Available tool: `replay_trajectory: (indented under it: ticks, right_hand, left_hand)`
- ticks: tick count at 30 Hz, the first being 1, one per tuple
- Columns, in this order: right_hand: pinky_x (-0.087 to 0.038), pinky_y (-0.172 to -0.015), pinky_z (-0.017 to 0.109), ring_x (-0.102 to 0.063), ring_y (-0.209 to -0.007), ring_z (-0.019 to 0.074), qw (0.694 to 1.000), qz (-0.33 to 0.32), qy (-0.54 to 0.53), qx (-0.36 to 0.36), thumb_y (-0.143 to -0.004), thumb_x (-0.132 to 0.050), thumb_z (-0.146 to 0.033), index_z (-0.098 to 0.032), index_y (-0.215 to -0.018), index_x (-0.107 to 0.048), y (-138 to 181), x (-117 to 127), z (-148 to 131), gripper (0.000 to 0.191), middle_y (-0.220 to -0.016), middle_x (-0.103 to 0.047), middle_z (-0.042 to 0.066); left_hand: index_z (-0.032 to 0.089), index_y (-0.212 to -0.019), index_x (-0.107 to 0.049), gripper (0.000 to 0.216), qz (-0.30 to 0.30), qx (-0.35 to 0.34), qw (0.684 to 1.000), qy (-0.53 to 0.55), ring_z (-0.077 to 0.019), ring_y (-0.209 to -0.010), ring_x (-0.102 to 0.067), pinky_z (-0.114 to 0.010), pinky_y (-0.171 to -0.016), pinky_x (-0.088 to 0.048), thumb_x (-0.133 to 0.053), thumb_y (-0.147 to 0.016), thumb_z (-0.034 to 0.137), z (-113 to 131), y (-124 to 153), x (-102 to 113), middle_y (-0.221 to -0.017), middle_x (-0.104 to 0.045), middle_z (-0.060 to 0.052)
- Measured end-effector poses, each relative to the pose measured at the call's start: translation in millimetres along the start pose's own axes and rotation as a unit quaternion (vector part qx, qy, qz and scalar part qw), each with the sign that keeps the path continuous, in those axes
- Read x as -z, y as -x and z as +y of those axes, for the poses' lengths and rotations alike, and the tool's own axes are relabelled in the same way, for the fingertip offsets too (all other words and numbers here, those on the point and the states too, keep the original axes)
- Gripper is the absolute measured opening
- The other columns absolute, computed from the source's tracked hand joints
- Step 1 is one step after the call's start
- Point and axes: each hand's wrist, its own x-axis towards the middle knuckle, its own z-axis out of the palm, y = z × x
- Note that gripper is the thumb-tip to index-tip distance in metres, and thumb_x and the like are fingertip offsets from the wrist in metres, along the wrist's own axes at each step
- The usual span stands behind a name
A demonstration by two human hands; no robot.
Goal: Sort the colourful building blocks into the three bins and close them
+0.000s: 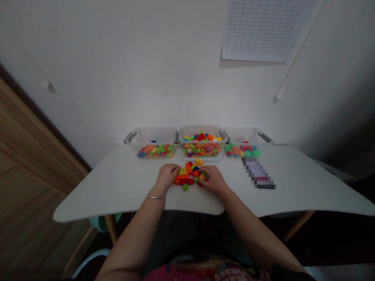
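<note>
Building blocks [186,181]: loose plastic pile on the white surface [117,187], between the two hands. Colours red, orange, yellow, green, some dark blue; several studded or toothed along one edge. Small green piece [185,187] at near edge of pile.

Nearest: shirt [199,269], printed lettering, only partly visible, not read with confidence. Left hand [168,175], silver bracelet [156,196] at wrist: fingers curled at pile's left edge; cannot tell if gripping. Right hand [213,178]: thumb and fingers bent about pieces at right edge; grip cannot be told.

Phone [259,173], right: screen pixelated, unreadable.

Farther: left bin [155,134], middle bin [202,128], right bin [243,134], clear, holding coloured pieces.

Farthest: wall [117,58] with gridded sheet [258,31]; text illegible.
</note>
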Motion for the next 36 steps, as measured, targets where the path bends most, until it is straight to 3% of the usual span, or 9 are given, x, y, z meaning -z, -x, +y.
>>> replay_trajectory:
  ticks: [10, 14, 18, 22, 30, 36]
  right_hand:
    - [-0.044, -0.094, 0.041, -0.06, -0.1, 0.0252, 0.987, 0.082, 0.052, -0.124, -0.084, -0.058, -0.024, -0.019, -0.099, -0.069, 9.7, 1.6, 22.1, 0.02, -0.104, -0.071, 0.009]
    - [-0.043, -0.098, 0.042, -0.057, -0.106, 0.0264, 0.988, 0.109, 0.06, -0.096, -0.084, -0.059, -0.028, -0.018, -0.106, -0.068, 10.8, 2.5, 20.1, 0.026, -0.11, -0.069, 0.01]
    - [-0.042, -0.1, 0.043, -0.054, -0.109, 0.0275, 0.992, 0.084, 0.082, -0.049, -0.083, -0.062, -0.034, -0.019, -0.112, -0.067, 10.4, 2.9, 14.6, 0.033, -0.115, -0.067, 0.01]
    - [-0.043, -0.099, 0.043, -0.054, -0.108, 0.0273, 0.994, 0.066, 0.081, -0.043, -0.082, -0.061, -0.027, -0.019, -0.108, -0.068, 9.7, 2.5, 14.4, 0.028, -0.112, -0.068, 0.01]
    - [-0.047, -0.091, 0.043, -0.056, -0.099, 0.0271, 0.991, 0.11, 0.037, -0.072, -0.076, -0.058, -0.021, -0.019, -0.098, -0.066, 10.8, 1.9, 17.4, 0.023, -0.099, -0.068, 0.01]
    - [-0.047, -0.088, 0.044, -0.057, -0.092, 0.0262, 0.972, 0.193, -0.041, -0.13, -0.074, -0.06, -0.032, -0.019, -0.095, -0.064, 11.0, -1.3, 25.3, 0.024, -0.094, -0.067, 0.01]
  left_hand:
    - [0.019, -0.095, -0.075, 0.032, 0.001, -0.003, 1.0, 0.004, -0.0223, -0.102, -0.065, -0.037, -0.099, -0.045, -0.045, -0.086, 0.025, -1.5, 0.0, -2.2, -0.105, -0.075, -0.007]
    - [0.019, -0.095, -0.075, 0.031, 0.007, -0.007, 1.0, 0.003, -0.0221, -0.1, -0.066, -0.036, -0.098, -0.046, -0.046, -0.087, 0.026, -2.8, -0.8, -3.5, -0.103, -0.075, -0.007]
    - [0.019, -0.095, -0.075, 0.03, 0.005, -0.007, 1.0, 0.0, -0.0214, -0.1, -0.066, -0.035, -0.098, -0.046, -0.047, -0.086, 0.025, -2.4, -1.0, -3.2, -0.103, -0.075, -0.008]
    - [0.02, -0.095, -0.075, 0.03, 0.005, -0.004, 1.0, -0.004, -0.021, -0.101, -0.066, -0.035, -0.099, -0.045, -0.047, -0.086, 0.025, -1.7, -0.8, -2.5, -0.104, -0.075, -0.007]
    - [0.021, -0.094, -0.076, 0.03, 0.003, 0.001, 1.0, -0.002, -0.0214, -0.101, -0.066, -0.035, -0.098, -0.046, -0.047, -0.086, 0.025, 0.1, -0.5, -0.6, -0.103, -0.076, -0.006]
    - [0.02, -0.094, -0.075, 0.031, 0.003, 0.003, 1.0, 0.0, -0.0219, -0.101, -0.066, -0.036, -0.099, -0.046, -0.046, -0.085, 0.024, 0.5, -0.4, -0.7, -0.103, -0.075, -0.007]
